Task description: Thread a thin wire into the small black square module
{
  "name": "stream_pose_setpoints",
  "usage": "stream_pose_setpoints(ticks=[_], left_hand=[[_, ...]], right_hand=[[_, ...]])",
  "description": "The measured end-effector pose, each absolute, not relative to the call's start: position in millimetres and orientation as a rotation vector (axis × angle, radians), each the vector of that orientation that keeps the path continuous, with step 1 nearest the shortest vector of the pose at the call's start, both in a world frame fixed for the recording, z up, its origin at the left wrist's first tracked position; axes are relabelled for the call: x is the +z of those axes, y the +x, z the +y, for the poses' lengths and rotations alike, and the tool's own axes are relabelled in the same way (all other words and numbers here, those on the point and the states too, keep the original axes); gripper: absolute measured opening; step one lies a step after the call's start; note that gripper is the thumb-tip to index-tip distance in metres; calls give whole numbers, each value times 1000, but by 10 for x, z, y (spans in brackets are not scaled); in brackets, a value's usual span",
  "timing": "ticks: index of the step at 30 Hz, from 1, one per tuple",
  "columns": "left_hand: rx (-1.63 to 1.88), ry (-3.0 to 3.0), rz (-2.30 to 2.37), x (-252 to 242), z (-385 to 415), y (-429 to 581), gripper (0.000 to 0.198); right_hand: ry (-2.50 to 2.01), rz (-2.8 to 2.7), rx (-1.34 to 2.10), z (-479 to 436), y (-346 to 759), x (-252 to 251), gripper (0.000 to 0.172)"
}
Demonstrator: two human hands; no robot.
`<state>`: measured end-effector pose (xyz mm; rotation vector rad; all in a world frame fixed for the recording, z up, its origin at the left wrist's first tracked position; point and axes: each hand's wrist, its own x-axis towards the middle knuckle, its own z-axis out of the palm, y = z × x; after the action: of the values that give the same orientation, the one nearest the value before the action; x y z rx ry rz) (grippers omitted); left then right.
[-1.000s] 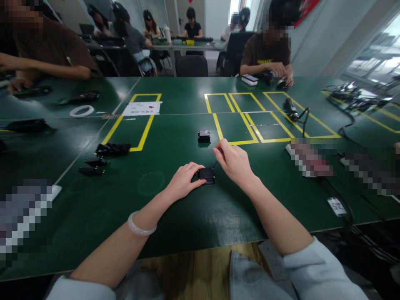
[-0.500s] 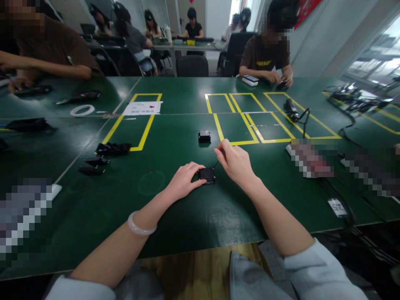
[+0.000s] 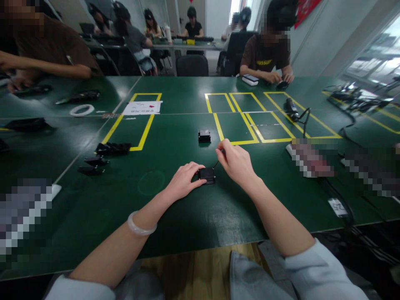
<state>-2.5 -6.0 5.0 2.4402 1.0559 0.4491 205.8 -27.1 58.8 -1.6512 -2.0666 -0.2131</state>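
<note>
On the green table, a small black rectangular block (image 3: pixel 206 175) lies flat with short metal pins or screws showing at its sides. My left hand (image 3: pixel 185 178) grips it from the left, thumb on the near edge and fingers at the far edge. A thin dark rod (image 3: pixel 216 164) runs from my right hand (image 3: pixel 235 161) down to the block's far right corner. The fingers of that hand are pinched round the rod, hiding its upper end. Farther back stands a second, similar black block (image 3: pixel 204 136), touched by neither hand.
Black parts (image 3: pixel 113 148) lie to the left, near a taped yellow rectangle (image 3: pixel 146 132) with a paper sheet (image 3: pixel 143 108). A blurred-out device (image 3: pixel 309 158) and cables sit at right. A person (image 3: pixel 265 56) works across the table, another (image 3: pixel 53 54) at far left.
My right hand has shifted very slightly to the right with the rod. My left hand and the block stay in the same place.
</note>
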Motion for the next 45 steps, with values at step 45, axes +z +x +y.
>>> stream_pose_setpoints(ticks=[45], left_hand=[[433, 2435, 1061, 67, -66, -19, 34]], right_hand=[[-1625, -2075, -156, -298, 2045, 617, 20]])
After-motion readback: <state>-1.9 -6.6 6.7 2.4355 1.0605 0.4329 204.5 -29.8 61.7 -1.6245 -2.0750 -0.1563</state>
